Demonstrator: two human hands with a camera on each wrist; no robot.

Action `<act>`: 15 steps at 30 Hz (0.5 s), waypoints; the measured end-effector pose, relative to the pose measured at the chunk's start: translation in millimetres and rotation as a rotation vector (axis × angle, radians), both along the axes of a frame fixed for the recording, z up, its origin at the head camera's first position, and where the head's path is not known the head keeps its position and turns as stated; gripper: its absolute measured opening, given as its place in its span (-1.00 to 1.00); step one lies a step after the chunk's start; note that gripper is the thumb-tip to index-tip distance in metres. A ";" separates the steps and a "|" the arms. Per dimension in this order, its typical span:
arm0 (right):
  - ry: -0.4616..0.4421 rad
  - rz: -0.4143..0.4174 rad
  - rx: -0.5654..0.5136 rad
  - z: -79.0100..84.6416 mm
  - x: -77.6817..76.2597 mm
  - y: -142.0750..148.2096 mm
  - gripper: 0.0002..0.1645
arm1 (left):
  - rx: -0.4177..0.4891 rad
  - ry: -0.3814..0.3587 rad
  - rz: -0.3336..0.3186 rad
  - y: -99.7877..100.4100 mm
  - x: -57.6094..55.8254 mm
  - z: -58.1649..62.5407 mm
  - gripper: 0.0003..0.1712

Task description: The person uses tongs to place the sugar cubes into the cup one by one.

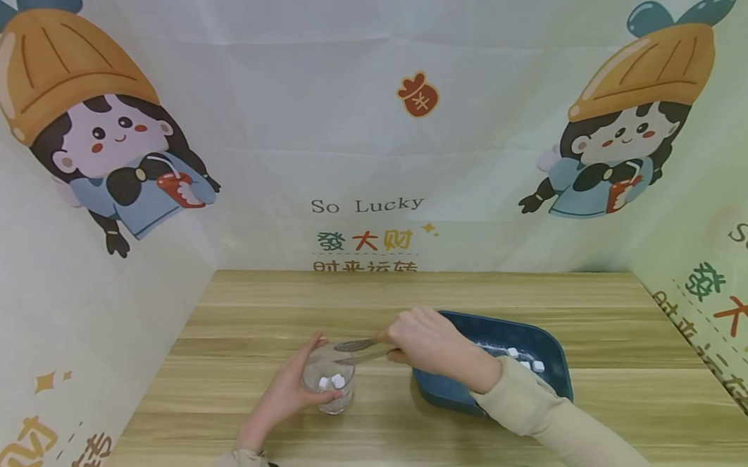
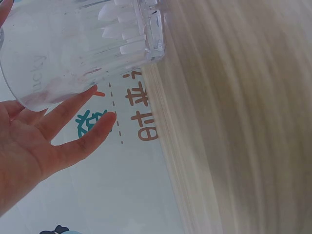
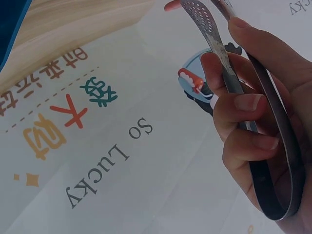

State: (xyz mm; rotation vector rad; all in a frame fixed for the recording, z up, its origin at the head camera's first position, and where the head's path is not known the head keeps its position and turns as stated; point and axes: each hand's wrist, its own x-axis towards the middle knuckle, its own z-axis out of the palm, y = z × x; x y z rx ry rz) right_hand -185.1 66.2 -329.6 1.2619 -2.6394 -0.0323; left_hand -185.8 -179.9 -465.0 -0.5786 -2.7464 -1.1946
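My left hand (image 1: 293,384) holds a clear drinking glass (image 1: 336,405) that stands on the table, thumb at the near side and fingers at the far side. White cubes (image 1: 338,381) lie inside; the left wrist view shows several at the glass's bottom. In the right wrist view, my right hand (image 3: 253,117) grips metal tongs (image 3: 261,185) with perforated tips, its fingers curled round the arms. Seen from the head, the tong tips (image 1: 353,346) point left over the glass's mouth, apart, with nothing between them.
A dark blue tray (image 1: 512,332) stands to the right, partly hidden by my right hand and forearm. Several white cubes (image 1: 537,367) lie in it. Behind the wooden table (image 1: 276,295) and at its sides hang printed cloth walls (image 1: 357,157).
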 end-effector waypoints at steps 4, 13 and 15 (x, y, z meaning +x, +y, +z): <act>-0.005 -0.009 0.006 -1.6 -0.3 2.6 -0.79 | 0.000 0.006 -0.002 -0.1 0.0 -0.7 0.20; -0.034 -0.037 -0.031 -2.8 0.3 15.0 -0.72 | -0.002 0.009 -0.001 -0.6 0.1 -1.8 0.19; -0.055 -0.051 -0.046 -3.2 0.6 18.7 -0.70 | -0.003 0.007 -0.001 -0.4 0.1 -2.0 0.19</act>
